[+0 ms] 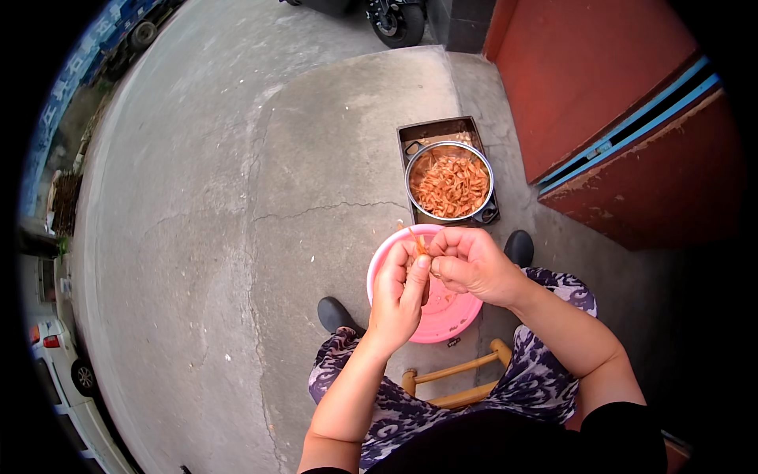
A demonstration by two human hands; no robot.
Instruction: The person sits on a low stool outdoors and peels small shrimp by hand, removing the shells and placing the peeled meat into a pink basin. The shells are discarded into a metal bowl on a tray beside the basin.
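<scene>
Both my hands meet over a pink plastic basin [441,317] between my feet. My left hand [402,290] pinches a small orange piece, seemingly a shrimp [420,243], between thumb and fingers. The fingertips of my right hand [471,263] are closed at its right side, touching it; whether they grip part of it is hard to tell. Small bits lie on the basin's floor. Just beyond the basin, a steel pot [490,178] full of orange shrimp or shrimp shells [453,186] sits in a dark rectangular tray [435,129] holding some pale scraps.
A wooden stool [456,364] shows between my legs, with dark shoes [334,314] beside the basin. Cracked concrete ground [195,237] spreads to the left. A red door [568,77] stands at the right, a motorbike wheel [400,23] at the top, a white car [71,391] at far left.
</scene>
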